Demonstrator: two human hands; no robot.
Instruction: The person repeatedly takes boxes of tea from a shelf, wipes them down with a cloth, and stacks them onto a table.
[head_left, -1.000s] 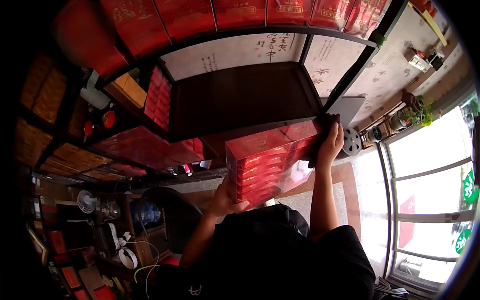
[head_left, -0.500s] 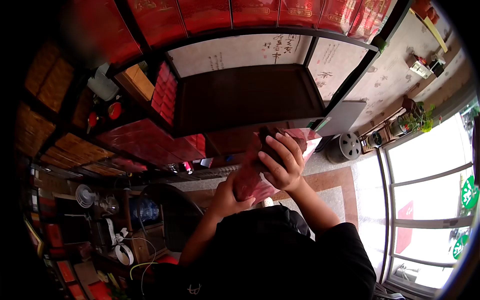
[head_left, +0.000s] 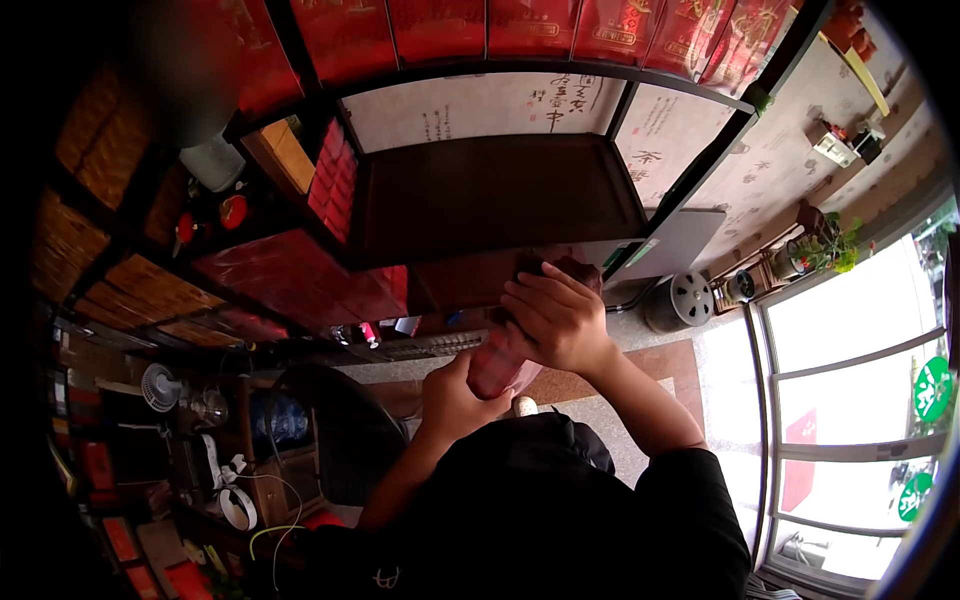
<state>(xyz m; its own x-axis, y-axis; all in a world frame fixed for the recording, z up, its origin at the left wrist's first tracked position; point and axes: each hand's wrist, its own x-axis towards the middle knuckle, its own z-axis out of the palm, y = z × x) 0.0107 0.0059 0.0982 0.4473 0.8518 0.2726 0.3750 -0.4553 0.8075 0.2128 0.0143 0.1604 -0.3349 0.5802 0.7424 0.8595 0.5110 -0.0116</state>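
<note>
My left hand (head_left: 455,396) is closed around the lower end of a red, shiny package (head_left: 492,368), its thumb along the near side. My right hand (head_left: 563,322) presses over the package's upper part, fingers together, with a crumpled dark brown cloth (head_left: 583,273) beneath it. Much of the package is hidden by the right hand and the cloth. Both hands are in front of my body, just below the dark wooden shelf (head_left: 500,200).
Red gift boxes (head_left: 530,28) line the shelf above. More red packages (head_left: 310,275) stand at left. A black chair (head_left: 345,430) is at lower left, near a small fan (head_left: 160,387). A metal bin (head_left: 682,302) stands near the windows (head_left: 850,345) at right.
The package has turned, so its wide, bright face no longer shows. My right hand has shifted slightly left over it with the cloth. My left hand keeps its hold.
</note>
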